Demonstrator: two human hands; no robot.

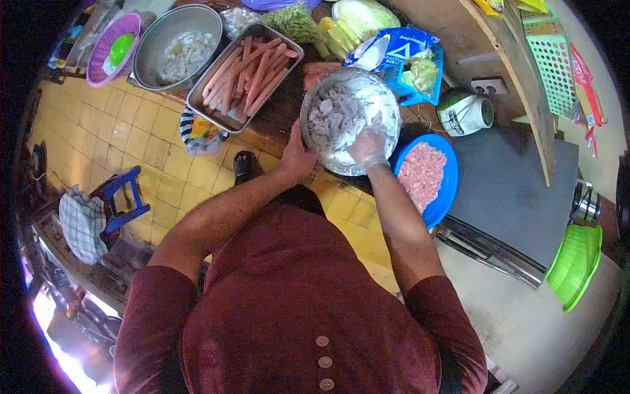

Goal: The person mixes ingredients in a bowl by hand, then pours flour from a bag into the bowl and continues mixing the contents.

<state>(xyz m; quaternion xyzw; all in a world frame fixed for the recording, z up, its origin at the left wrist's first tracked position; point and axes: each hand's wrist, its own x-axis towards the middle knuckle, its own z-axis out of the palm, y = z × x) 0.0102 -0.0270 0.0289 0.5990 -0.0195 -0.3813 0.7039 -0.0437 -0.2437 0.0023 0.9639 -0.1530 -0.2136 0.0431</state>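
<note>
A round metal bowl [348,169] stands at the counter's front edge. Inside it are greyish coated pieces [328,115] and white flour-like powder [377,98]. My left hand [297,156] grips the bowl's near left side. My right hand [367,146], in what looks like a clear plastic glove, reaches down into the powder on the bowl's right side. Its fingertips are buried, so whether they grasp anything cannot be seen. Just right of the bowl sits a blue basin [449,172] of pale pink minced or diced meat [422,174].
To the left are a metal tray [193,100] of pinkish-brown sticks, a large pot [141,56] and a purple basket [94,59]. Behind the bowl lie a blue flour packet [394,47], cabbage [367,18] and a small blue basket [410,100]. A wooden board edge [518,72] juts at right.
</note>
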